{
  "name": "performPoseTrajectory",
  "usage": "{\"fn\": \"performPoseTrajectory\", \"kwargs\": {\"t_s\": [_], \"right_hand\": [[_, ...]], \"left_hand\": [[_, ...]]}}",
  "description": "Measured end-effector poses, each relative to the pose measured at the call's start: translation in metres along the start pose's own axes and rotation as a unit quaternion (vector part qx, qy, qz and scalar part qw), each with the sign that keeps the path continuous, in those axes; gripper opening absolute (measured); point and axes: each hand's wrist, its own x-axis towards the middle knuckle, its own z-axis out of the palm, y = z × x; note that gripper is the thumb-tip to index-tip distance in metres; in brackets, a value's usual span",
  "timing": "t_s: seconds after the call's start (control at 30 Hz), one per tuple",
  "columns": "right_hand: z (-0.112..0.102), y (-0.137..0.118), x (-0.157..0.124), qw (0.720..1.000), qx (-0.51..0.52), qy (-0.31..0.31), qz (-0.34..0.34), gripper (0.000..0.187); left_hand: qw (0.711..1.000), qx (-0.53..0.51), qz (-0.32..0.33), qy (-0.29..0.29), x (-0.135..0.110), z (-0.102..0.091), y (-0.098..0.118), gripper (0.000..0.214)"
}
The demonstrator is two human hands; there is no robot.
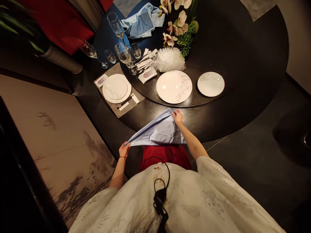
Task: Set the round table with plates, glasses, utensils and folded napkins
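Observation:
A light blue cloth napkin [157, 131] lies folded into a triangle on the near edge of the round black table [218, 123]. My left hand [124, 149] pinches its near left corner at the table's edge. My right hand [177, 117] presses closed fingers on the napkin's far corner. A large white plate [174, 86] and a smaller white plate [210, 84] sit on the raised turntable just beyond my right hand.
A set place with a white plate [116, 88], chopsticks and a grey mat lies at the left. Several wine glasses [122, 53], a stack of white napkins [169, 60], orchids [178, 27] and more blue cloths [142, 22] stand farther back. A red seat [165, 155] is under the table edge.

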Motion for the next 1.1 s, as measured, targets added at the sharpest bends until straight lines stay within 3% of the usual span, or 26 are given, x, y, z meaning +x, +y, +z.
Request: {"fn": "performPoseTrajectory", "kwargs": {"t_s": [0.17,0.27,0.4,0.47,0.53,0.63,0.73,0.8,0.83,0.9,0.97,1.03,1.1], "right_hand": [[0.008,-0.024,0.014,0.999,0.012,0.035,0.037,0.042],[0.008,-0.033,0.019,0.997,0.022,0.034,0.072,0.039],[0.005,-0.041,0.023,0.994,0.018,0.022,0.108,0.037],[0.005,-0.042,0.025,0.993,0.005,0.017,0.118,0.038],[0.005,-0.042,0.026,0.992,-0.008,0.017,0.127,0.040],[0.008,-0.041,0.029,0.991,-0.017,0.019,0.134,0.041],[0.010,-0.036,0.029,0.993,0.014,0.009,0.119,0.037],[0.009,-0.027,0.019,0.994,0.070,0.015,0.078,0.035],[0.008,-0.019,0.008,0.993,0.103,0.027,0.056,0.034],[0.002,0.007,-0.026,0.983,0.166,0.070,0.042,0.035],[-0.004,0.044,-0.074,0.963,0.212,0.138,0.096,0.035],[-0.008,0.086,-0.129,0.922,0.247,0.225,0.198,0.034],[-0.005,0.124,-0.177,0.862,0.322,0.269,0.284,0.033]], "left_hand": [[0.998,-0.030,-0.027,0.042,0.009,0.017,0.015,0.022],[0.998,-0.019,-0.015,0.053,0.010,0.016,0.019,0.029],[0.997,-0.005,0.072,0.032,0.002,0.007,0.029,0.033],[0.989,-0.001,0.148,-0.006,-0.004,0.021,0.044,0.033],[0.976,0.021,0.208,-0.059,-0.009,0.060,0.066,0.034],[0.951,0.104,0.261,-0.128,-0.016,0.163,0.103,0.034],[0.949,0.152,0.237,-0.145,-0.020,0.283,0.125,0.034],[0.953,0.155,0.207,-0.158,-0.022,0.343,0.128,0.032],[0.955,0.152,0.200,-0.160,-0.023,0.364,0.127,0.031],[0.955,0.155,0.205,-0.151,-0.022,0.386,0.121,0.030],[0.948,0.176,0.223,-0.139,-0.022,0.390,0.115,0.030],[0.939,0.210,0.242,-0.128,-0.022,0.385,0.112,0.031],[0.927,0.248,0.255,-0.121,-0.024,0.379,0.112,0.027]]}}
